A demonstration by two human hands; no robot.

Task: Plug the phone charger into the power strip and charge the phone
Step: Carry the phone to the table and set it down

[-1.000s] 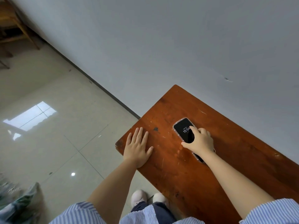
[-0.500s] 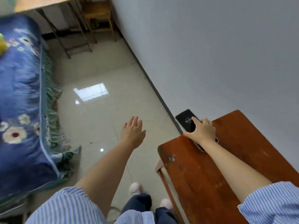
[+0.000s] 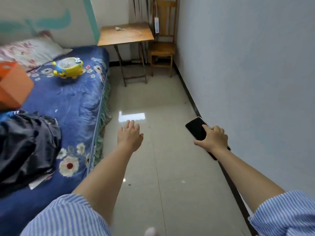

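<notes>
Phone, screen dark and upward, is held with its long axis running away and leftward; right hand is clamped on it; left hand is spread, empty.

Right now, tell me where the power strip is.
In the head view, the power strip is far ahead at upper centre, hanging against the chair back, just right of the small table with the white charger.

phone lower end hidden under right hand
</notes>
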